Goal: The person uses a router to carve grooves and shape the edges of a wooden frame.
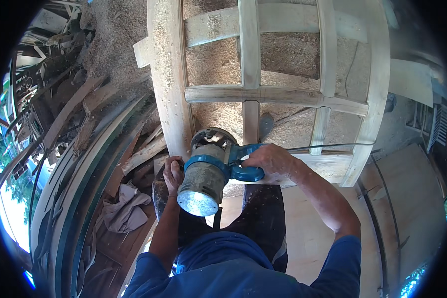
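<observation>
A large electric router point(201, 180) with a grey motor body and blue collar sits at the near left corner of a wooden frame point(170, 84). My right hand point(272, 163) is closed around its blue loop handle. On the other side, my left hand point(173, 175) is curled at the router's side; the grip under its fingers is mostly hidden. The router's round base meets the near end of the left stile, and the bit is out of sight. A dark cord point(328, 146) runs off to the right. Wood shavings are scattered along the stile.
Sawdust point(119, 44) covers the ground beneath and beside the frame. Scrap wood point(59, 94) and long curved boards point(92, 164) pile up at left, with a pale cloth point(125, 208) near them. Flat wooden panels point(412, 184) lie at right, near a slatted rack point(439, 126).
</observation>
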`<action>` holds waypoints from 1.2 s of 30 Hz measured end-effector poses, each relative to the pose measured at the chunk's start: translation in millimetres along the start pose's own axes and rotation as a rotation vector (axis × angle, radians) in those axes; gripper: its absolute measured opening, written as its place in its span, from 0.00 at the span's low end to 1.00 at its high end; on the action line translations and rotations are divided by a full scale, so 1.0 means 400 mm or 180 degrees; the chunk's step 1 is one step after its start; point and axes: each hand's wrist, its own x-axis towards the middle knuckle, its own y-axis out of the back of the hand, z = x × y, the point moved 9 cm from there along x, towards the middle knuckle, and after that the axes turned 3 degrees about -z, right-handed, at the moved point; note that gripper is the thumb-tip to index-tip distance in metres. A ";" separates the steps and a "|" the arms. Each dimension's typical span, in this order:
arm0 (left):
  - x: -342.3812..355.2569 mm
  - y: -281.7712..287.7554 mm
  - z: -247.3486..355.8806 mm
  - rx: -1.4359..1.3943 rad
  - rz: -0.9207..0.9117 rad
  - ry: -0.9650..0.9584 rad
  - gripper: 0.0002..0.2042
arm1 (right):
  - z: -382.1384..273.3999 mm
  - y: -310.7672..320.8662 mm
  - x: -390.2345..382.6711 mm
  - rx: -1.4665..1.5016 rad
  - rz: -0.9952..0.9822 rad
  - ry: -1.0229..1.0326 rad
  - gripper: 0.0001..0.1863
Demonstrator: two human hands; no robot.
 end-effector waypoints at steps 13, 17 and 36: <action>-0.009 0.064 -0.145 -0.0824 0.0359 0.0408 0.16 | -0.010 -0.052 0.096 0.0045 -0.0235 -0.0089 0.20; 0.002 0.092 -0.145 -0.0790 0.0305 0.0389 0.16 | -0.019 -0.057 0.126 0.0070 -0.0334 -0.0173 0.20; 0.031 -0.004 0.024 -0.0453 -0.0096 -0.0157 0.14 | -0.018 -0.021 -0.010 0.0029 0.0038 -0.0122 0.18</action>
